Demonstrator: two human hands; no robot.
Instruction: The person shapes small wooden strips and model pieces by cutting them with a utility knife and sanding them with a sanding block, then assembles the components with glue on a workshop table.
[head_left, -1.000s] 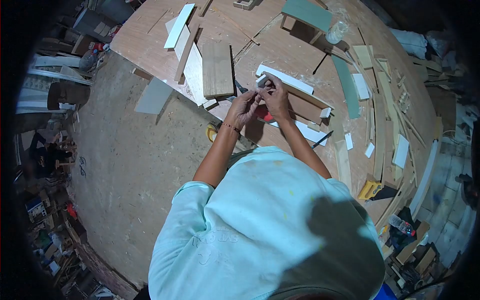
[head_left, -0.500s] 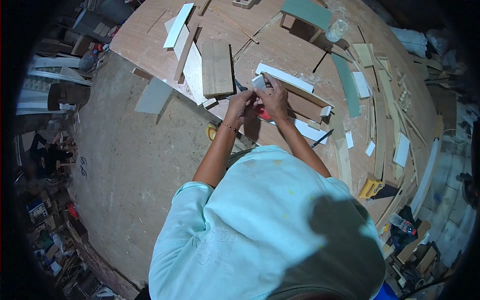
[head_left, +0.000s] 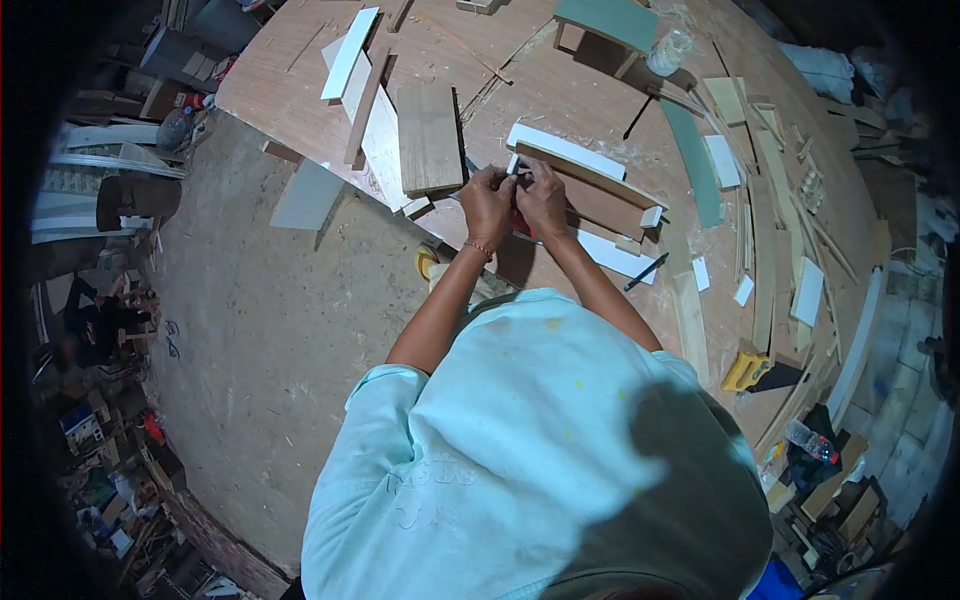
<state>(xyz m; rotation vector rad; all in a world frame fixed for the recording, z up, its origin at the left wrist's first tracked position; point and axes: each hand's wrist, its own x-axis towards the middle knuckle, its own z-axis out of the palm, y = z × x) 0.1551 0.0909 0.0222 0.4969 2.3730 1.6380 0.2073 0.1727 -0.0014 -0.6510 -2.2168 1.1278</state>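
Observation:
Between my two hands a small white board piece [head_left: 514, 164] stands nearly edge-on, at the left end of a long, narrow wooden frame. My left hand [head_left: 487, 208] is closed with its fingertips pinching the piece. From the other side, the fingers of my right hand [head_left: 543, 200] are curled onto it too. The wooden frame [head_left: 600, 182] has white strips along both long sides and a small white block [head_left: 651, 217] at its right end. Something red [head_left: 520, 224] shows partly beneath my hands; its kind is hidden. A thick wooden board [head_left: 430, 140] lies just left of my hands.
A black pen [head_left: 646, 272] lies near the table edge. To the right are a yellow-handled saw [head_left: 746, 371], a green strip [head_left: 692, 160] and several wood offcuts. A green-topped wooden piece [head_left: 610, 24] and a clear jar [head_left: 670, 52] stand at the back.
The small white piece has turned from showing its broad face to nearly edge-on. My left hand has moved up and right, closing onto it beside my right hand. The view has shifted slightly.

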